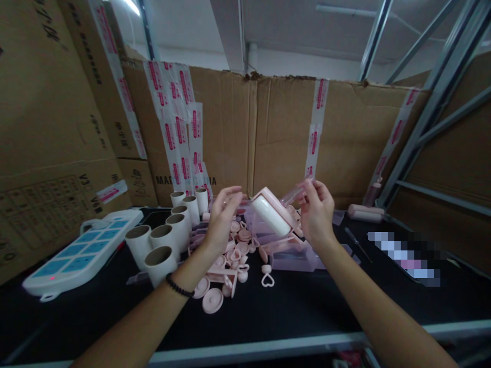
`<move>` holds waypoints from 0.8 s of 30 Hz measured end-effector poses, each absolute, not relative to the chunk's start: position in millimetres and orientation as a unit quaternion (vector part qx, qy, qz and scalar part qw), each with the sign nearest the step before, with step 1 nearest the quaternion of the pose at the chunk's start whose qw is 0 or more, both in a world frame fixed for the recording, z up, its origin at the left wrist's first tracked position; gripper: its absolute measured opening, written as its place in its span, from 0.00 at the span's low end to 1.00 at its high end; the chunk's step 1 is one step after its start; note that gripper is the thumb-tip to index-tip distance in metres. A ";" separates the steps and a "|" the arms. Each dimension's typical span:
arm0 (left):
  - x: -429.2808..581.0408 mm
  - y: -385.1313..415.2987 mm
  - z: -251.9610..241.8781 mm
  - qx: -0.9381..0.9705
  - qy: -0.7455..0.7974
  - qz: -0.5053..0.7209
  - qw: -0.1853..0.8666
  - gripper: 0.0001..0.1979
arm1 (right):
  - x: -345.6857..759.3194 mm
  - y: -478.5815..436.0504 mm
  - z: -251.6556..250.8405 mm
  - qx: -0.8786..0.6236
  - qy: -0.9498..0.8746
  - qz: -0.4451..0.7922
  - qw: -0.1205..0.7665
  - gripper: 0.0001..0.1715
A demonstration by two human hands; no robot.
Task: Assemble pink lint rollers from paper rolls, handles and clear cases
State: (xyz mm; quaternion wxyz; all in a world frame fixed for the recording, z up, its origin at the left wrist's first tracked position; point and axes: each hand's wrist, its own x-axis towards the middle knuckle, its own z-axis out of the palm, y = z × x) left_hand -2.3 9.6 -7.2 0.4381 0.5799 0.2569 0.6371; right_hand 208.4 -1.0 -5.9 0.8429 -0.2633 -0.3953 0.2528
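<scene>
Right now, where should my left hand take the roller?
I'd pinch the pink cover at its upper-left end, coming from the left. That end tilts up toward your open left hand, while your right hand appears to pinch the clear handle. Gripping there should leave most of the white cylinder untouched.

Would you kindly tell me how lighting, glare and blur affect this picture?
Head view: dim overall, with a bright ceiling light at top left; head view: glossy sheen on the white roller; head view: left hand slightly soft; head view: a pixelated patch hides detail at right.
</scene>
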 end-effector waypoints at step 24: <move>-0.8 -8.9 -18.8 0.827 0.222 0.511 -0.072 0.11 | 174.2 -44.1 -16.9 -0.186 -0.757 -0.022 0.627 0.20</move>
